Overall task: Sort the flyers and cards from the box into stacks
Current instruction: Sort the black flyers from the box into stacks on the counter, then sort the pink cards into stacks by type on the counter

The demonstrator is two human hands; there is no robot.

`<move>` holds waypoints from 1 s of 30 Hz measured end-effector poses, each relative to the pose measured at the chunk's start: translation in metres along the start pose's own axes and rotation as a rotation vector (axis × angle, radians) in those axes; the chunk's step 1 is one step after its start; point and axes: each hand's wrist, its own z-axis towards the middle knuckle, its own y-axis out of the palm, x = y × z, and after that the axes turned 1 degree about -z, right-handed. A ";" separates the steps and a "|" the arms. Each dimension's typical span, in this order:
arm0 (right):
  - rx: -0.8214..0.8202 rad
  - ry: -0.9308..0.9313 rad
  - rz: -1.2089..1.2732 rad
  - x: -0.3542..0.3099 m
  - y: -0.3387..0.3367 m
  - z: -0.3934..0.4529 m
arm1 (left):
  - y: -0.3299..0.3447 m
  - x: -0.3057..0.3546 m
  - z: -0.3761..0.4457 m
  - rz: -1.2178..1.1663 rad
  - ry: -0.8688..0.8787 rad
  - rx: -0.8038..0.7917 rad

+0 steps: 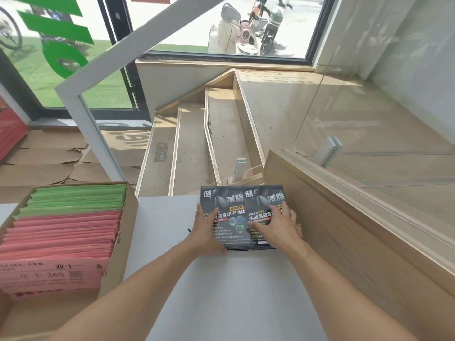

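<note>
dark flyer stacks [226,217], two side by side; left hand [205,232] and right hand [278,226] fingers flat on them.

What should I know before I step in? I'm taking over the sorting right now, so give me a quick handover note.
Left hand: flat on the left dark flyer stack, fingers straight.
Right hand: flat on the right dark flyer stack.
Both stacks lie side by side on the white table, against the wooden ledge.
Done: two dark stacks set out.
Left: the cardboard box on the left holds green flyers and pink flyers, unsorted.
</note>
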 end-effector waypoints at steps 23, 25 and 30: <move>0.164 -0.645 0.109 -0.079 0.052 -0.077 | -0.004 -0.020 -0.106 -0.403 0.073 0.546; 0.129 -0.741 0.163 -0.101 0.066 -0.093 | -0.007 -0.031 -0.132 -0.436 0.086 0.668; 0.079 -0.975 0.218 -0.165 0.080 -0.129 | -0.036 -0.053 -0.199 -0.383 0.149 1.026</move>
